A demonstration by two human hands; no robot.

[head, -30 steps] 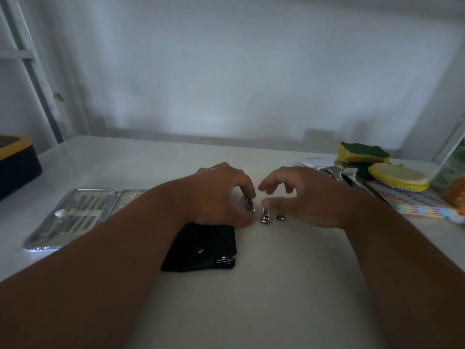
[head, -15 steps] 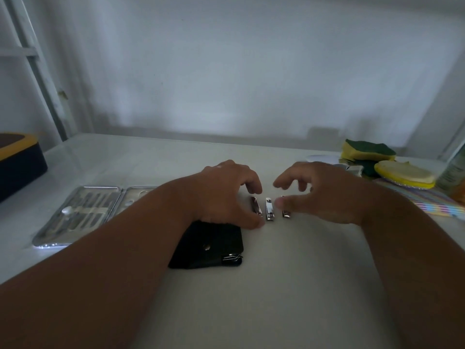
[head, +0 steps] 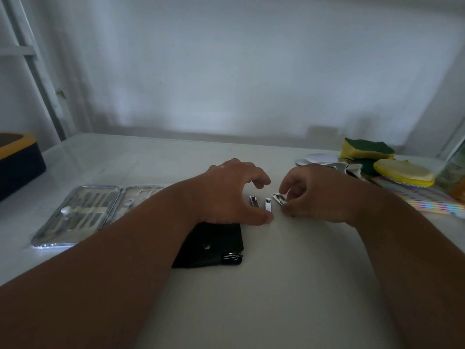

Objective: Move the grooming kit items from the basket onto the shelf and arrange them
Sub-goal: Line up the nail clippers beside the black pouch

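Observation:
Three small metal nail clippers lie side by side on the white shelf (head: 264,285): the left clipper (head: 254,200), the middle clipper (head: 268,205) and the right clipper (head: 279,198). My right hand (head: 317,192) pinches the right clipper, which is tilted. My left hand (head: 231,190) hovers with curled fingers just left of the row, its thumb tip near the middle clipper, holding nothing. A black pouch (head: 214,248) with a snap lies under my left wrist. An open silver manicure case (head: 83,215) with tools lies at the left.
A dark box with a yellow rim (head: 17,162) sits at the far left edge. At the right are yellow and green sponges (head: 364,149), a yellow pad (head: 402,172), metal clips (head: 349,168), a striped cloth (head: 422,197) and a bottle (head: 453,167).
My right hand has taken the rightmost clipper between its fingers and turned it askew. My left hand has drawn back slightly from the left clipper.

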